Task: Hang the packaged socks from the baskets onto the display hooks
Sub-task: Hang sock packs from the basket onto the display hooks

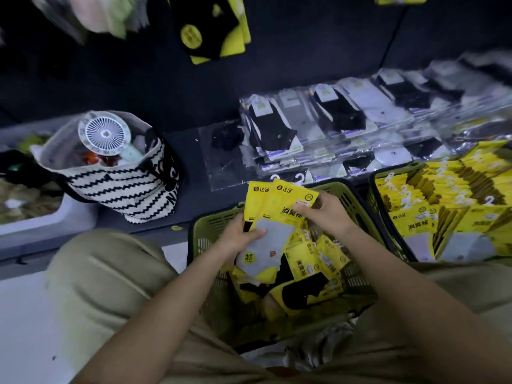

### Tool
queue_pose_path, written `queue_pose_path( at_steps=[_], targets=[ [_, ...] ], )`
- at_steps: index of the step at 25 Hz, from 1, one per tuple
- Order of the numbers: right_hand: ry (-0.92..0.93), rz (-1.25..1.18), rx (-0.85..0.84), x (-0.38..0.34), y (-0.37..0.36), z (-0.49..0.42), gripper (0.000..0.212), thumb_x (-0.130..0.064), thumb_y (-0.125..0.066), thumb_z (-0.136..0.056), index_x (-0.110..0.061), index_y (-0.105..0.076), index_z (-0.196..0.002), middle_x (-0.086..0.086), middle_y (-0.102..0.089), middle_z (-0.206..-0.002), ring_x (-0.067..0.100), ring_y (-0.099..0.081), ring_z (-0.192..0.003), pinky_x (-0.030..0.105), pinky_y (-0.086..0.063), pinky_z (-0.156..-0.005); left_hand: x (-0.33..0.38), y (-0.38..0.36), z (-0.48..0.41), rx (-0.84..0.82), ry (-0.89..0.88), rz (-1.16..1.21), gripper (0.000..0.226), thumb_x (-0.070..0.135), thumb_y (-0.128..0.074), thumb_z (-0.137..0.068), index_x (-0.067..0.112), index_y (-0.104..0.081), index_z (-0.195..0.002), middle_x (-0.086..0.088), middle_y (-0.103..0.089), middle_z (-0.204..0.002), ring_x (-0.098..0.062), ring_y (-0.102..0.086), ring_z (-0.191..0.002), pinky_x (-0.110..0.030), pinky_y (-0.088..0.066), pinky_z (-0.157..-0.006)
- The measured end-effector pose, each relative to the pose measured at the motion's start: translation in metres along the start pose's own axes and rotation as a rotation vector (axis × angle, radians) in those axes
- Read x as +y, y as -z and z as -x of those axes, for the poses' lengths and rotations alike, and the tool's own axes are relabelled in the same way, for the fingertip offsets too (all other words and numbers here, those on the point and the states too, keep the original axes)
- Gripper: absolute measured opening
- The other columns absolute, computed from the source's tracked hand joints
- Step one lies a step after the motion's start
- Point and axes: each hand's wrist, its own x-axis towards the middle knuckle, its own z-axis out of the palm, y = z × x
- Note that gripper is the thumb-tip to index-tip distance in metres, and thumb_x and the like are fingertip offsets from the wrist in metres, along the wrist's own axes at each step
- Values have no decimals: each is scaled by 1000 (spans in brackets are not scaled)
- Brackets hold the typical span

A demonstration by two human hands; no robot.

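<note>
While the person crouches with the green basket [202, 239] set between the knees, presumably so that stock lies within easy reach, both hands hold a small sheaf of yellow sock packs [279, 200] just above its far rim. At least 2 header cards show, fanned slightly apart. The left hand [241, 242] grips the lower half of the sheaf, fingers curled behind and thumb pressed flat across the grey sock window; this hold appears to bear the weight. The right hand [327, 214] pinches the upper right edge of the front pack, a hold suited to squaring the headers or to peeling 1 pack away.

The headers point up and away from the body, and small white hangers [274, 177] show just above them, so the packs are probably being aligned for hanging. More loose packs [313, 261] lie jumbled in the basket below.

To the right a second basket [388, 225] holds packs stacked in tidy rows, well apart from the hands. Clear-bagged socks [318, 120] overlap along the ledge beyond. A striped tote bag [122, 187] with a small fan [105, 133] stands at left.

Hanging packs [213, 31] at the top edge mark the display; its hooks are too blurred to make out. Judged from this, the step in hand is gathering, not hanging.
</note>
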Motion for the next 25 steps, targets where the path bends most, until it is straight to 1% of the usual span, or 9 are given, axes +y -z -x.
queue_pose_path(
  at_steps=[2, 4, 6, 8, 12, 16, 21, 23, 25],
  targets=[
    [86, -165, 61, -26, -5, 0, 12, -28, -75, -76, -28, -66, -84, -16, -69, -81, -4, -64, -77, 28, -56, -77, 23, 8, 2, -29, -67, 63, 33, 5, -65, -84, 17, -52, -111, -18, -60, -123, -32, -60, -109, -50, -49, -93],
    [139, -264, 124, -54, -6, -3, 12, -25, -76, -75, -29, -65, -78, -16, -70, -73, -2, -66, -73, 19, -55, -68, 43, 15, 5, -48, -138, 120, 31, 11, -65, -85, 13, -53, -114, -17, -62, -123, -30, -61, -108, -48, -50, -92],
    [177, -296, 136, -80, -3, -7, 11, -24, -76, -77, -27, -65, -80, -16, -71, -72, -1, -67, -70, 16, -53, -62, 60, 19, 10, -33, -172, 223, 41, 35, -62, -86, 14, -54, -121, -9, -63, -123, -24, -62, -110, -45, -50, -93],
    [204, -286, 116, -104, 2, -11, 10, -24, -72, -80, -22, -66, -88, -11, -72, -80, 5, -68, -75, 21, -54, -65, 76, 24, 14, 74, -157, 334, 52, 54, -52, -82, 19, -53, -121, 0, -64, -120, -18, -61, -111, -41, -49, -96],
    [287, -315, 91, -148, 6, -14, 12, -25, -59, -91, -17, -60, -100, -4, -68, -93, 13, -65, -86, 25, -54, -71, 108, 43, 15, 225, -279, 362, 23, 38, -46, -94, 24, -55, -110, 0, -64, -117, -18, -60, -112, -41, -47, -99],
    [387, -424, 75, -195, 16, -19, 9, -17, -61, -89, -18, -59, -98, 2, -68, -97, 18, -65, -91, 33, -55, -80, 148, 76, 14, 305, -418, 302, 26, 29, -48, -96, 16, -55, -118, -2, -63, -120, -18, -60, -111, -41, -47, -99],
    [514, -471, 98, -260, 38, -30, 6, -15, -55, -93, -17, -58, -97, 5, -68, -96, 20, -66, -87, 33, -56, -76, 211, 119, 14, 480, -569, 236, 28, 24, -49, -96, 7, -55, -117, -10, -65, -115, -25, -61, -108, -46, -47, -96],
    [559, -448, 132, -293, 49, -35, 8, -17, -54, -94, -16, -57, -101, 9, -67, -103, 23, -65, -92, 38, -54, -80, 235, 137, 18, 552, -669, 222, 19, 23, -48, -96, 15, -57, -111, -2, -66, -109, -19, -62, -104, -34, -51, -89],
    [609, -425, 156, -324, 56, -40, 9, -18, -53, -94, -17, -56, -103, 7, -67, -104, 20, -66, -92, 33, -55, -77, 255, 153, 25, 628, -765, 196, 17, 21, -48, -96, 26, -57, -110, 11, -65, -103, -4, -62, -98, -18, -49, -80]
  ],
)
